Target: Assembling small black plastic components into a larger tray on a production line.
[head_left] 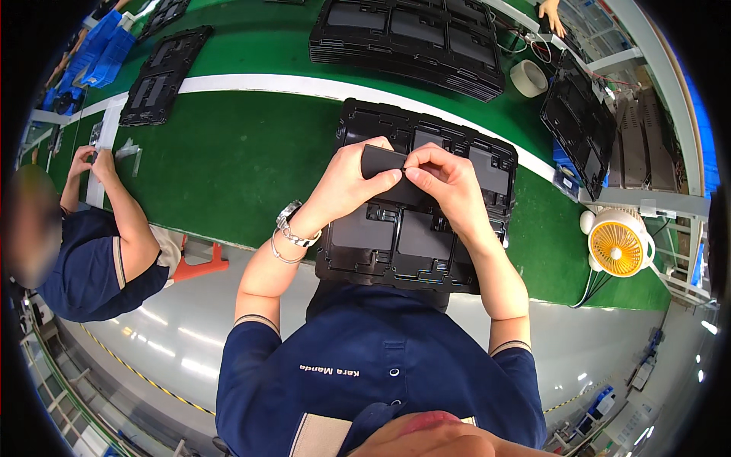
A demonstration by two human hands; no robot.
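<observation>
My left hand (346, 183) grips a thin dark grey rectangular panel (381, 161), its thumb lying along the near side. My right hand (451, 183) pinches at the panel's right edge with thumb and forefinger. Whatever small part may be between those fingertips is too small to make out. Both hands are over a black moulded tray (329, 263) that has several recesses. Similar flat dark grey panels (426, 234) lie in its recesses. The middle of the tray is partly hidden behind my hands and the held panel.
A stack of black trays (411, 49) stands beyond, another tray (164, 76) lies far left. To the right are a tape roll (528, 78), a tilted black tray (580, 126) and a yellow-white fan (617, 247). A co-worker (99, 263) sits at left on the green bench (228, 145).
</observation>
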